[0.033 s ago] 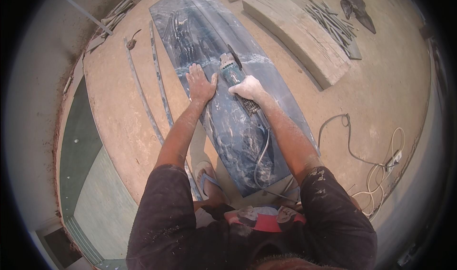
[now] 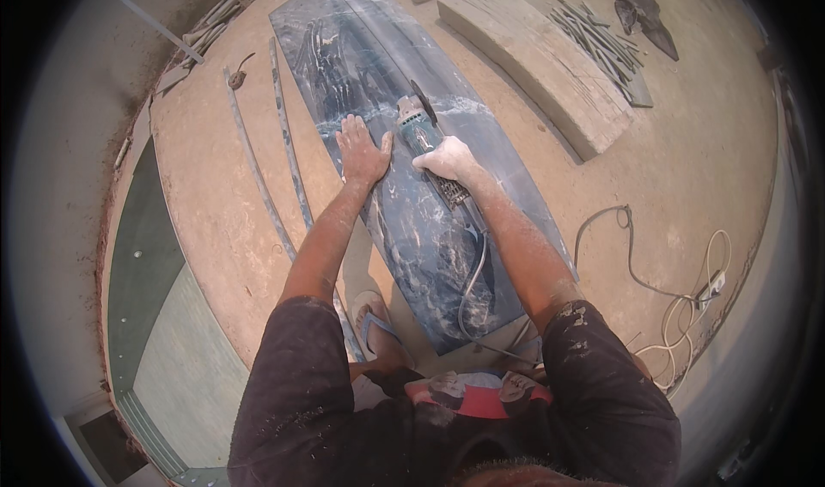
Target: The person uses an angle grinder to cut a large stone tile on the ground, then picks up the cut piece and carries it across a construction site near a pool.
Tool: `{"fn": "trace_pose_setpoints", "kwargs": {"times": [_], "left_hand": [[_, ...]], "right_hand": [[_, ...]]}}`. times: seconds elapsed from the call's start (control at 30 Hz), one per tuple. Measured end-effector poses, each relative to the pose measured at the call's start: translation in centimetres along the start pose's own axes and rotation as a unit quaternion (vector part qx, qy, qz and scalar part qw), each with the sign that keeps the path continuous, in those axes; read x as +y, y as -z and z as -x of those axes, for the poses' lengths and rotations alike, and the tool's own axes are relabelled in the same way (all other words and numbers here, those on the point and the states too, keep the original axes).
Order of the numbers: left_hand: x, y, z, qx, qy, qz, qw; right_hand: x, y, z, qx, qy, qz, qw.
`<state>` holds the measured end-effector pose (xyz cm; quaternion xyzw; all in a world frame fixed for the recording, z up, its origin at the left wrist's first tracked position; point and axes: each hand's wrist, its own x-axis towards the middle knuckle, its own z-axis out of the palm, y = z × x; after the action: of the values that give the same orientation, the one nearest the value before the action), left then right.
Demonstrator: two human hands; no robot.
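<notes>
Blue-grey slab (image 2: 417,238), left hand (image 2: 364,155) open flat at its left edge, right hand's (image 2: 451,159) grip wrapped round grinder (image 2: 418,132) mid-slab, floor (image 2: 527,132) strip along right edge, unchanged since earlier.

Before us lies the slab (image 2: 412,255); on it, our left hand (image 2: 363,152) rests left of the angle grinder (image 2: 418,131), which our right hand (image 2: 449,157) grips. We see two strips (image 2: 288,135) left of the slab, a beam (image 2: 541,66) right of it, and sticks (image 2: 597,45) right of the beam.
</notes>
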<state>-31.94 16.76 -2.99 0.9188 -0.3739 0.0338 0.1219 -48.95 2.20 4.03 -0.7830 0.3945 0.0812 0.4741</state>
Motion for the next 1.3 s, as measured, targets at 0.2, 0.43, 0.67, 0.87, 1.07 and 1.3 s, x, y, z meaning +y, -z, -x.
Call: {"fn": "trace_pose_setpoints", "kwargs": {"times": [0.2, 0.43, 0.67, 0.87, 1.07, 1.3], "left_hand": [[0.0, 0.0, 0.0, -0.009, 0.005, 0.000, 1.000], [-0.1, -0.1, 0.0, -0.003, 0.001, -0.004, 1.000], [0.0, 0.0, 0.0, -0.003, 0.002, -0.001, 1.000], [0.0, 0.0, -0.1, 0.000, 0.002, -0.002, 1.000], [-0.1, 0.0, 0.0, 0.002, 0.002, -0.006, 1.000], [-0.1, -0.1, 0.0, -0.001, 0.003, -0.007, 1.000]], "right_hand": [[0.2, -0.1, 0.1, 0.002, 0.002, -0.002, 1.000], [0.5, -0.2, 0.2, 0.004, -0.001, 0.004, 1.000], [0.6, -0.1, 0.7, 0.000, -0.002, 0.000, 1.000], [0.4, 0.1, 1.2, -0.002, -0.007, -0.005, 1.000], [-0.3, 0.8, 2.0, -0.043, -0.036, 0.010, 0.998], [-0.1, 0.9, 2.3, -0.047, -0.035, -0.002, 0.998]]}}
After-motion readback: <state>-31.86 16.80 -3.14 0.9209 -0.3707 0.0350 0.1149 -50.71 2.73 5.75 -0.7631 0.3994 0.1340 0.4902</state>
